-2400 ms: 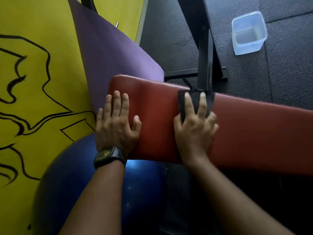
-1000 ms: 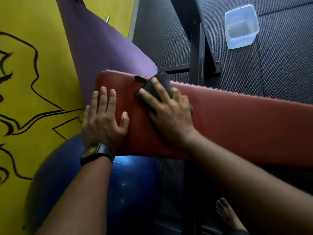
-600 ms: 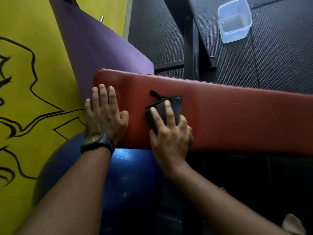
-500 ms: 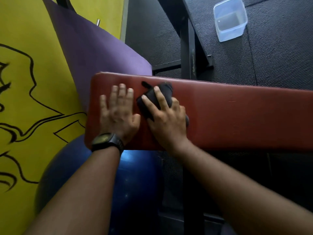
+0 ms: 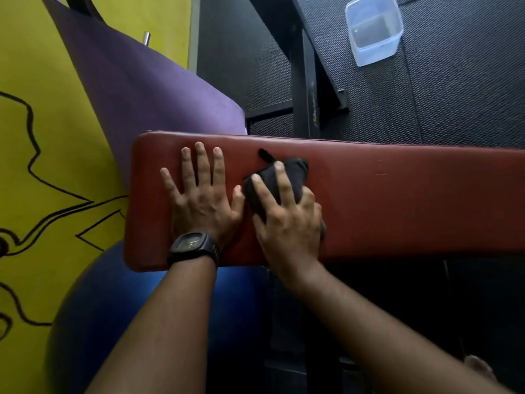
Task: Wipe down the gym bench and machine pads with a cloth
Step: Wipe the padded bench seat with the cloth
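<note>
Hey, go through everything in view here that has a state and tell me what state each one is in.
left hand, flat on the bench, fingers spread, holding nothing.
right hand, pressing the cloth onto the bench.
cloth, bunched under the right hand.
bench, both hands resting near one end.
container, upright on the floor, no lid on.
ball, sitting below the bench end.
watch, strapped on the left wrist.
</note>
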{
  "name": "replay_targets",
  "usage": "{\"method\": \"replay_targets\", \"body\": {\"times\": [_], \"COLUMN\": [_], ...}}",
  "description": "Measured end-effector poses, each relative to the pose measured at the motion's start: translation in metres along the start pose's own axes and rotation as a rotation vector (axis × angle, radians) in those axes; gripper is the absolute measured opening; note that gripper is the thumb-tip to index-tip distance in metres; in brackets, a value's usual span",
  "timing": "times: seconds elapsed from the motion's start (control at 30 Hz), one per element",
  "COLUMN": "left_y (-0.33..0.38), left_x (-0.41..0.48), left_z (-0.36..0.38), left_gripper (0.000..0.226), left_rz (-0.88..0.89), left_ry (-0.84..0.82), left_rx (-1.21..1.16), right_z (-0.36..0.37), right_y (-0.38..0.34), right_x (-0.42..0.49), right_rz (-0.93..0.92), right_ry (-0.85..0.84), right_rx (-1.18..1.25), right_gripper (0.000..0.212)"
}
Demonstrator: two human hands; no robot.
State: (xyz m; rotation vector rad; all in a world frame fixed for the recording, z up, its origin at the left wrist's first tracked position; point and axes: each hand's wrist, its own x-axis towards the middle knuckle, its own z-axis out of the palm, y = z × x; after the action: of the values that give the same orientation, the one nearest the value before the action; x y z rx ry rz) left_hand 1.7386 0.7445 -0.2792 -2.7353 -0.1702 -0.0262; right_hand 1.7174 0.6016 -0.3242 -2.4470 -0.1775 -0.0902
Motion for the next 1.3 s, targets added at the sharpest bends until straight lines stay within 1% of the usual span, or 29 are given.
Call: {"method": "replay_targets", "body": {"times": [0.07, 0.1, 0.13, 0.2, 0.27, 0.33, 0.37, 0.43, 0.5, 0.57, 0.63, 0.67, 0.7, 0.77, 0.83, 0.87, 0.93, 1.0, 1.07, 1.13, 1.17, 1.23, 1.27, 1.3], "left_y": [-0.001, 0.000, 0.001, 0.002, 0.000, 0.001, 0.001, 0.001, -0.001, -0.001, -0.001, 0.000, 0.000, 0.000, 0.000, -0.001, 0.000, 0.001, 0.000, -0.002, -0.001, 0.001, 0.001, 0.001], "left_x": [-0.001, -0.001, -0.001, -0.001, 0.000, 0.000, 0.000, 0.000, 0.000, 0.000, -0.001, -0.001, 0.000, -0.001, -0.001, -0.001, -0.002, -0.001, 0.000, -0.002, -0.002, 0.000, 0.000, 0.000], "left_z": [0.001, 0.002, 0.001, 0.000, 0.000, 0.000, 0.000, 0.001, 0.001, 0.002, 0.001, 0.001, 0.000, 0.000, 0.000, 0.000, 0.000, 0.001, 0.002, 0.002, 0.002, 0.001, 0.000, -0.001], "left_gripper": [0.076, 0.077, 0.077, 0.078, 0.078, 0.079, 0.079, 0.079, 0.077, 0.074, 0.074, 0.076, 0.077, 0.078, 0.078, 0.078, 0.077, 0.077, 0.078, 0.077, 0.077, 0.077, 0.078, 0.078], "left_rz": [-0.003, -0.005, -0.010, -0.016, -0.018, -0.014, -0.006, 0.011, 0.025, 0.043, 0.040, 0.030, 0.020, 0.016, 0.028, 0.033, 0.047, 0.061, 0.072, 0.080, 0.083, 0.082, 0.075, 0.067], "left_ry": [0.018, 0.020, 0.023, 0.034, 0.035, 0.034, 0.029, 0.027, 0.041, 0.062, 0.065, 0.060, 0.057, 0.056, 0.065, 0.074, 0.078, 0.069, 0.057, 0.050, 0.054, 0.054, 0.048, 0.044], "left_rx": [0.007, 0.007, 0.004, -0.003, -0.002, 0.007, 0.010, 0.002, -0.012, -0.018, -0.031, -0.040, -0.045, -0.046, -0.058, -0.060, -0.059, -0.048, -0.036, -0.037, -0.033, -0.030, -0.030, -0.031], "right_z": [0.002, 0.002, 0.001, -0.001, 0.000, 0.001, 0.001, -0.001, -0.002, 0.000, 0.001, 0.000, -0.002, -0.004, -0.003, -0.003, -0.001, -0.002, -0.002, -0.001, -0.002, -0.004, -0.005, -0.007], "right_y": [0.015, 0.027, 0.037, 0.051, 0.050, 0.035, 0.023, -0.003, -0.017, -0.011, 0.005, 0.016, 0.027, 0.048, 0.061, 0.060, 0.048, 0.028, 0.014, 0.014, 0.018, 0.032, 0.040, 0.049], "right_x": [0.030, 0.045, 0.056, 0.063, 0.053, 0.028, 0.011, -0.020, -0.029, -0.005, 0.030, 0.047, 0.062, 0.078, 0.071, 0.060, 0.027, -0.005, -0.018, 0.001, 0.018, 0.054, 0.068, 0.076], "right_rz": [-0.138, -0.156, -0.126, 0.039, 0.198, 0.307, 0.330, 0.268, 0.125, -0.007, -0.129, -0.155, -0.135, 0.034, 0.230, 0.300, 0.375, 0.323, 0.135, -0.078, -0.141, -0.186, -0.159, -0.089], "right_ry": [-0.002, -0.006, -0.013, -0.026, 0.021, 0.043, 0.045, 0.021, -0.020, -0.018, -0.009, -0.010, -0.030, -0.071, -0.025, 0.006, 0.053, 0.062, 0.028, 0.004, -0.004, -0.025, -0.051, -0.077], "right_rx": [-0.028, -0.053, -0.072, -0.093, -0.135, -0.154, -0.151, -0.113, -0.036, 0.035, -0.009, -0.055, -0.089, -0.096, -0.093, -0.109, -0.135, -0.115, -0.067, -0.028, -0.034, -0.095, -0.112, -0.107], "right_gripper": [0.053, 0.054, 0.057, 0.061, 0.063, 0.065, 0.065, 0.066, 0.064, 0.059, 0.054, 0.056, 0.059, 0.064, 0.064, 0.064, 0.063, 0.065, 0.063, 0.056, 0.055, 0.058, 0.062, 0.064]}}
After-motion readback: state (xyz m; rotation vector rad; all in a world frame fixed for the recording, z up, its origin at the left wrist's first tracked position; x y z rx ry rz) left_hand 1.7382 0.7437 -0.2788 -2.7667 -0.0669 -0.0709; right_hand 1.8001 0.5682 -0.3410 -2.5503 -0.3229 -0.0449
